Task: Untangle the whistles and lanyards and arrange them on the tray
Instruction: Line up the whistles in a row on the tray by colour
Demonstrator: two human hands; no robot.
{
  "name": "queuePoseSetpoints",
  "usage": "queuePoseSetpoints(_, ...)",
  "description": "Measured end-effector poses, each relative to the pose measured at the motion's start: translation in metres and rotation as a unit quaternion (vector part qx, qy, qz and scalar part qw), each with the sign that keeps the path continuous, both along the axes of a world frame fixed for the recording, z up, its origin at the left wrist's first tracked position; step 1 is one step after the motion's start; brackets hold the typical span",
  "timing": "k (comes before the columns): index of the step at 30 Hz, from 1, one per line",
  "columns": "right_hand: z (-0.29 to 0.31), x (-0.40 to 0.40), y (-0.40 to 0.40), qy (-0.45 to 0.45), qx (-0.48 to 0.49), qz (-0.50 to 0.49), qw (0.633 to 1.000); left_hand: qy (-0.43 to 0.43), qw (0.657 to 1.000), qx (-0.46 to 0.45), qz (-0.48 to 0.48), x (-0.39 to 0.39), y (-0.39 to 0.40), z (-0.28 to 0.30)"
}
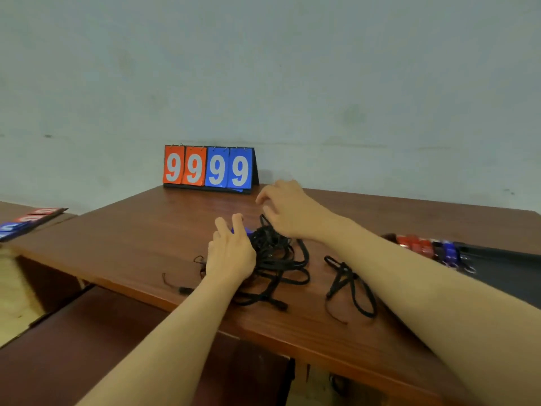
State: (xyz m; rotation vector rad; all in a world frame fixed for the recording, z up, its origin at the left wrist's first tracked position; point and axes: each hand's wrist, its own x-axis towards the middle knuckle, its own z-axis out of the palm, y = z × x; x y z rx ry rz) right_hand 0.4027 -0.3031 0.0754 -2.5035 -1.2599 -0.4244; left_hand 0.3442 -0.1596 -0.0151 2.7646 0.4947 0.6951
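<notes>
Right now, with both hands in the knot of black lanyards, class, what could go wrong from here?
1. The right hand pinches a loop of the tangled black lanyards while the left hand holds the pile; a hard pull may tighten the knot.
2. Cord ends lie near the table edge and could slide off.
3. A separate lanyard lies beside the pile under the right forearm; a dragging arm might tangle it again.

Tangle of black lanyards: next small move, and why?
Probably lift the strand the right hand pinches up and away while the left hand pins the tangle. The blue whistle is still buried there; the tray to the right holds sorted whistles.
</notes>
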Motion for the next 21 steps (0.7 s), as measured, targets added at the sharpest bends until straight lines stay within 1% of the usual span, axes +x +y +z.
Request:
queuePoseSetpoints(3,-0.025,0.023,0.051,0.064,-0.068,-0.038,0.995,0.023,0.999,-0.008,0.024,0.003,0.002,-0.004)
queuePoseSetpoints(5,-0.044,0.036,0.066,0.096,-0.111,-0.053,0.988,0.040,0.997,-0.001,0.067,0.004,0.001,-0.005)
queuePoseSetpoints(6,-0.051,0.041,0.070,0.106,-0.116,-0.049,0.986,0.049,0.995,-0.003,0.086,0.004,0.000,-0.004)
queuePoseSetpoints(8,-0.061,0.047,0.074,0.119,-0.092,-0.032,0.988,0.063,0.993,-0.012,0.102,0.004,-0.001,-0.003)
queuePoseSetpoints(11,-0.072,0.046,0.075,0.127,-0.019,-0.041,0.991,0.057,0.993,-0.009,0.101,0.006,-0.002,-0.004)
queuePoseSetpoints(17,-0.091,0.035,0.064,0.085,0.102,-0.100,0.986,0.051,0.995,-0.017,0.089,0.005,-0.003,-0.004)
queuePoseSetpoints(19,-0.093,0.034,0.063,0.082,0.125,-0.108,0.983,0.062,0.995,-0.020,0.081,0.006,-0.003,-0.003)
queuePoseSetpoints(21,-0.094,0.033,0.062,0.066,0.128,-0.110,0.983,0.067,0.994,-0.024,0.080,0.007,-0.003,-0.003)
